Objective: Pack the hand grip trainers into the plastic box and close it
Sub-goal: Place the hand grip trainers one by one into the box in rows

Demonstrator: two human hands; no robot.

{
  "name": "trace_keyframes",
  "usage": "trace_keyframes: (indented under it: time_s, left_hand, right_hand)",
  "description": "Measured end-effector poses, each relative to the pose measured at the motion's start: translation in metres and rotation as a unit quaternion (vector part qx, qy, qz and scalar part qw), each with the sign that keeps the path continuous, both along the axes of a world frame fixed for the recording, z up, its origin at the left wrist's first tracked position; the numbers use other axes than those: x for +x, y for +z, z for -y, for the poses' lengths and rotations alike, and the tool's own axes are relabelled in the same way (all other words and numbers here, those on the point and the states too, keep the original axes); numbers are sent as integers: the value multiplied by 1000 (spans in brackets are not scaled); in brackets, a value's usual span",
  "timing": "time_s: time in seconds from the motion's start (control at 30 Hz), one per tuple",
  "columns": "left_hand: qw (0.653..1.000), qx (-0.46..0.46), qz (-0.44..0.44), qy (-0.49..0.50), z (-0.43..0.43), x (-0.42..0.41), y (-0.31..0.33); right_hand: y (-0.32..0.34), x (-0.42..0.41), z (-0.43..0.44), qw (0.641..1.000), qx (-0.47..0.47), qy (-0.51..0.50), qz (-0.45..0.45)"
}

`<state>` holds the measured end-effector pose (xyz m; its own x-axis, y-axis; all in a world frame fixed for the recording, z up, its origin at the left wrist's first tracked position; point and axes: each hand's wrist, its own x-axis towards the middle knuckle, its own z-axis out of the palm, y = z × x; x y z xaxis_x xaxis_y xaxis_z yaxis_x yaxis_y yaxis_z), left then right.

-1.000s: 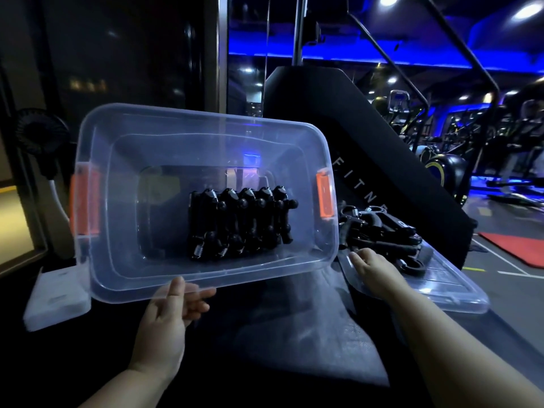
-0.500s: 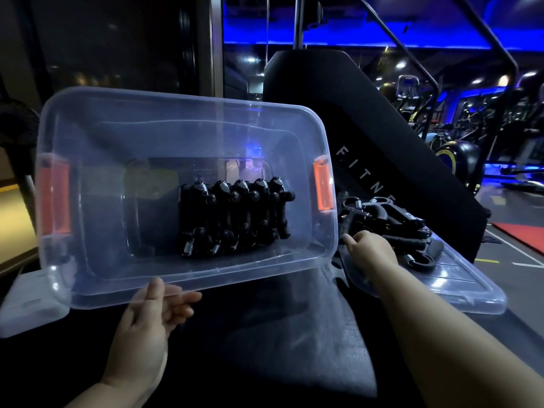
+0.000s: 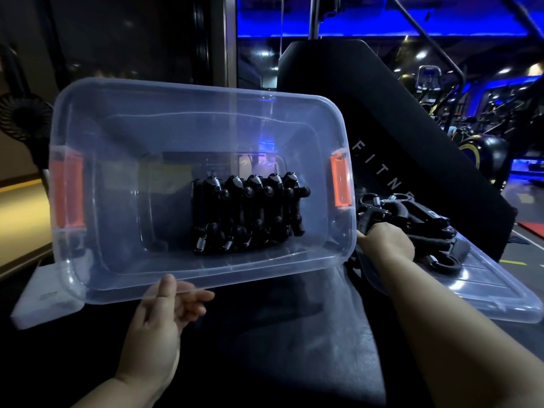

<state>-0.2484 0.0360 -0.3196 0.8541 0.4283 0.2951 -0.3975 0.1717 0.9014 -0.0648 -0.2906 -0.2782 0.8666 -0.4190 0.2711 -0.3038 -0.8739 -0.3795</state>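
Black hand grip trainers (image 3: 247, 216), their steel coil springs showing, stand side by side in one row on the floor of the clear plastic box (image 3: 206, 92), right of its centre, with room left beside them. The box fills the middle of the frame, tipped with its mouth toward the viewer, probably so that the row can be checked and added to. The left hand (image 3: 164, 319) props it from below, pinching the near rim, thumb on top and fingers slightly apart beneath. Orange latches (image 3: 341, 181) sit at both ends. At right, the right hand (image 3: 385, 241) lies on the loose trainers (image 3: 412, 219) heaped on the lid (image 3: 485, 290). Its fingers curl out of sight, so a grasp cannot be confirmed. Black padding (image 3: 294, 348) lies beneath.
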Motion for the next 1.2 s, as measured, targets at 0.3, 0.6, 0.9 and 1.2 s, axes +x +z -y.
trace_keyframes:
  time_s: [0.3,0.6,0.9,1.2]
  left_hand:
    - [1000,10,-8,-4,0,0,-2]
    - [1000,21,-12,-9,-3,1,-3]
    - [1000,15,-18,-14,-5,1,-5]
    - [1000,9,-20,-17,-4,-1,-2]
  right_hand:
    - [10,-22,-3,996,82,10,-18]
    - [2,-63,-2,999,21,1,-37]
    - [-3,-105,-8,999,-20,17,-31]
    - [-22,-138,-17,999,-9,46,-26]
